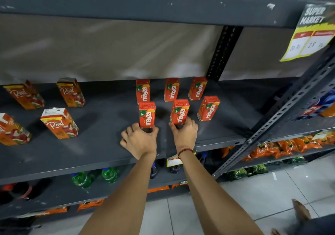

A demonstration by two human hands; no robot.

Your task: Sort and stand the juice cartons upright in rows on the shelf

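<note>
Four Real cartons stand at the shelf's left end; your left hand pinches the front-left Maaza carton, your right hand pinches the middle one, both upright near the front edge

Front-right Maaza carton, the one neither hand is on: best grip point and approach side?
Take the front-right Maaza carton by its two narrow side faces, around mid-height, coming from the shelf's open front. It stands upright, slightly turned, with clear gaps to the cartons beside and behind it, so fingers probably fit on both sides. The right hand is nearest, though it now grips the middle front carton.
</note>
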